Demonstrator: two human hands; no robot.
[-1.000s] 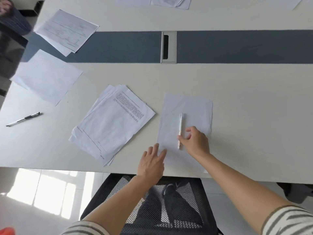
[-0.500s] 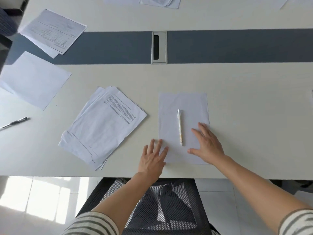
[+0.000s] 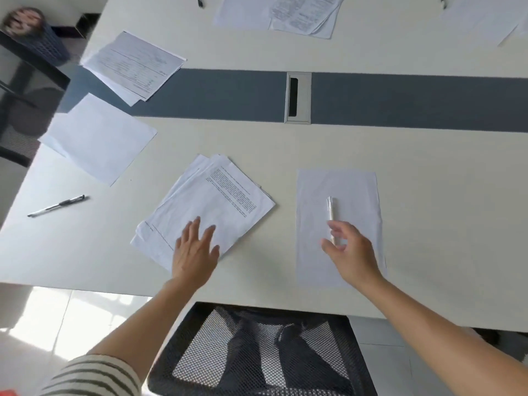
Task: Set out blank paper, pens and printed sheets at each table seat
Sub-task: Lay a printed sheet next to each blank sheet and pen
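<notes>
A blank sheet (image 3: 354,190) lies near the table's front edge with a white pen (image 3: 331,212) lying lengthwise on it. My right hand (image 3: 353,252) hovers over the sheet's lower half, fingers loosely curled, holding nothing, its fingertips near the pen's lower end. To the left a tilted stack of printed sheets (image 3: 217,201) lies on the table. My left hand (image 3: 195,252) is spread flat with straight fingers over the stack's near corner.
A blank sheet (image 3: 100,138), a printed stack (image 3: 134,64) and a black pen (image 3: 57,206) lie at the table's left end. More papers (image 3: 303,15) lie across the far side. A cable port (image 3: 297,97) sits in the grey centre strip. A mesh chair (image 3: 257,352) stands below me.
My left hand moved from the table beside the blank sheet leftward onto the printed stack. My right hand lifted off the blank sheet and curled loosely. The camera view shifted left.
</notes>
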